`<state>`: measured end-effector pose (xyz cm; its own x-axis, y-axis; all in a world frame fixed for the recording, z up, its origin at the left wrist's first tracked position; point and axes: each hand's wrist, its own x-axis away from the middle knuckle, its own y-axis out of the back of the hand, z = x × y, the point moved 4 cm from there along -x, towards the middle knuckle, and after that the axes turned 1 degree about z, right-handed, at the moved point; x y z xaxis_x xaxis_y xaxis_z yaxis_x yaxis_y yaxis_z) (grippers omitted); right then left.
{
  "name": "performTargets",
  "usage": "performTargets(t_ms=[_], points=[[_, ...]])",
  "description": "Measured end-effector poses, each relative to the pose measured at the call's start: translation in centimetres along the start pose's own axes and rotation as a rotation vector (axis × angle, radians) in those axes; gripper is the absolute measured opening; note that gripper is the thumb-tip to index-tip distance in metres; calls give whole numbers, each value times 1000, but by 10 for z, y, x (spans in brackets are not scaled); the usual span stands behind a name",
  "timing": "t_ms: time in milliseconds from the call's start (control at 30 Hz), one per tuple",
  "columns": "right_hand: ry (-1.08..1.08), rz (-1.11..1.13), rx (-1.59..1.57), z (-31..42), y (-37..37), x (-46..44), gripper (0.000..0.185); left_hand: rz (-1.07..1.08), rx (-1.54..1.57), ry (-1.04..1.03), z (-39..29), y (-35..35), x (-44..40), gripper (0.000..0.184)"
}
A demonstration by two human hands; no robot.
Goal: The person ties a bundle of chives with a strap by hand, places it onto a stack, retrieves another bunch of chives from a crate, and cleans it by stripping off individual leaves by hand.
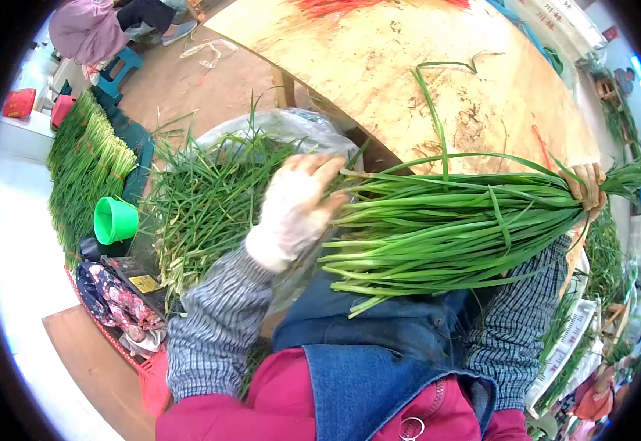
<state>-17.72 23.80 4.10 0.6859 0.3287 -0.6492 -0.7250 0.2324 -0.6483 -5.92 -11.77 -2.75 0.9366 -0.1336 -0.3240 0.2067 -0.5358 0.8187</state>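
A large bundle of garlic chives (453,228) lies sideways above my lap, its cut stem ends fanned out to the left. My right hand (585,185) wraps round the bundle near the leaf tips, fingers closed. My left hand (302,206), in a whitish glove and slightly blurred, is at the stem ends. Its thumb and fingers are apart, the fingertips close to one pale stem; whether they touch it is unclear. Below and beyond this hand, a clear plastic bag (262,121) holds a heap of loose green leaves (210,195).
A wooden table (379,81) extends ahead, with a loose leaf and red ties (350,6) on it. To the left are stacked chive bundles (89,169), a green bucket (115,220) and a blue stool (120,72). A person (89,29) sits at upper left. More greens (603,250) lie at right.
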Motion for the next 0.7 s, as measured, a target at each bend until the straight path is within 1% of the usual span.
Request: performTargets(t_ms=[33, 100, 167, 200, 233, 267, 300, 333, 367, 400, 433, 500, 567, 633, 700], points=[[6, -16, 11, -1, -1, -1, 12, -33, 19, -68, -2, -16, -12, 38], [37, 22, 2, -1, -2, 0, 12, 1, 47, -164, -2, -38, -22, 28], [32, 56, -23, -1, -7, -1, 12, -22, 78, -176, 0, -35, -17, 18], [102, 4, -6, 0, -6, 4, 13, -29, 94, -184, 3, -32, -13, 13], [93, 46, 1, 2, -7, 4, 13, -78, 36, -190, 6, -19, -2, 6], [85, 88, 9, 5, -7, 5, 14, -166, -41, -182, 12, -3, 12, 7], [77, 128, 15, 8, -5, 7, 15, -286, -126, -256, 28, 10, 29, 8], [109, 103, -3, 7, -7, 9, 15, -111, -307, -44, 32, 35, 36, 7], [141, 79, -21, 6, -8, 12, 16, -52, -560, 93, 55, 47, 53, 5], [147, 124, -67, 10, -5, 13, 15, 45, -760, 218, 84, 51, 73, 3], [153, 171, -111, 15, -3, 16, 15, 28, -833, 116, 95, 63, 94, 5], [195, 177, -131, 21, -1, 23, 15, 266, -811, 402, 107, 51, 104, 13], [208, 170, -128, 22, -4, 27, 15, 37, -152, 204, 56, 37, 73, 27], [194, 175, -106, 24, -7, 28, 15, 159, 188, 209, 24, 10, 41, 37], [183, 193, -99, 26, -11, 27, 14, 236, 303, 105, 2, -11, 9, 41]])
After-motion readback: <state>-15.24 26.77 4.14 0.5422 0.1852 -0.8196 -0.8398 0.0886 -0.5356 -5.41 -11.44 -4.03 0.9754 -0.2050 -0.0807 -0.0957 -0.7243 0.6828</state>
